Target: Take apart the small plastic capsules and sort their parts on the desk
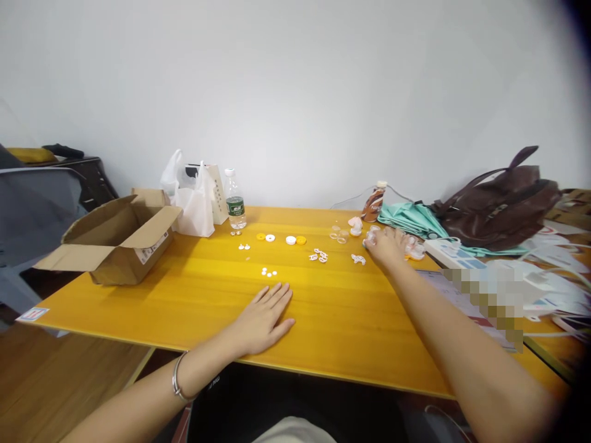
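Plastic pieces (370,235), in front of the brown bottle (372,204), lie at my right hand (388,247); grip, direction and long axis indiscernible. My left hand (264,319) lies flat, leftward of that bottle.

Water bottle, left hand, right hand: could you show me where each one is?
Water bottle (236,207), head view: its green label.
Left hand (263,319), head view: its back.
Right hand (386,247), head view: its back.

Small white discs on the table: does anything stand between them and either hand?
Nothing visible stands between the left hand and the small white discs just beyond it; only tabletop shows there. From the right hand, the white cut-out pieces lie roughly along the straight path, low on the tabletop.
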`<state>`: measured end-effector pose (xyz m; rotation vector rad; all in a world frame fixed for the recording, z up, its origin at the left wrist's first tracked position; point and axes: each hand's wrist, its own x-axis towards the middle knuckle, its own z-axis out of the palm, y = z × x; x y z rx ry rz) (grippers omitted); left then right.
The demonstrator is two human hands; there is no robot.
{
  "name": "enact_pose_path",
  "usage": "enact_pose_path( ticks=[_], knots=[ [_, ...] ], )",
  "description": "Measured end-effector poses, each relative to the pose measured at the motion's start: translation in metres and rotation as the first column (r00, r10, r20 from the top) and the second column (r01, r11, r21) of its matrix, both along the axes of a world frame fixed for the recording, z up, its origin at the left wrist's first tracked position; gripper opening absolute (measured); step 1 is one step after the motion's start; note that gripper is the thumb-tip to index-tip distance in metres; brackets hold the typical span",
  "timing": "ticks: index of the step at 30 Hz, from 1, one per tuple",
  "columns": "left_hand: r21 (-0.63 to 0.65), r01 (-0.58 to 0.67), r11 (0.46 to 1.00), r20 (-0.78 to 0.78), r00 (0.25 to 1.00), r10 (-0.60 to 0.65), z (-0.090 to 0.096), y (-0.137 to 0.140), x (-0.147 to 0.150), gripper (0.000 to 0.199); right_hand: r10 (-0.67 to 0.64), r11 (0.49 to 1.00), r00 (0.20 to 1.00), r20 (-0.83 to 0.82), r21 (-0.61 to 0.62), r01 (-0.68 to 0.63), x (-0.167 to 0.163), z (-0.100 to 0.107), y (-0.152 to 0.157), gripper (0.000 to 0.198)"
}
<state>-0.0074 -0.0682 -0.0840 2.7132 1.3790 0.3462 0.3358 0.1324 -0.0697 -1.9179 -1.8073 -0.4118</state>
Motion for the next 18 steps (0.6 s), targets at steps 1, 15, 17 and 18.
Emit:
enact_pose_path(
  ticks=[1, 15, 17, 18],
  knots=[
    [-0.003, -0.004, 1.0, -0.002, 1.0, 0.004, 0.0, 0.0, 0.0, 0.058, 0.003, 1.0, 1.0, 0.001, 0.016, -0.003, -0.002, -0.002, -0.001, 0.04],
    [0.012, 0.003, 1.0, 0.023, 1.0, -0.003, -0.002, 0.001, -0.001, 0.058, 0.503, 0.845, 0.656, -0.564, 0.159, -0.511, -0.071, 0.022, -0.102, 0.031],
    [0.01, 0.003, 1.0, 0.023, 1.0, -0.003, -0.003, 0.001, -0.001, 0.058, 0.521, 0.81, 0.589, -0.618, 0.141, -0.568, -0.093, 0.011, -0.133, 0.035],
    [0.008, 0.002, 1.0, 0.021, 1.0, -0.002, -0.003, 0.001, 0.0, 0.059, 0.533, 0.785, 0.567, -0.628, 0.116, -0.609, -0.102, 0.005, -0.145, 0.036]
  ],
)
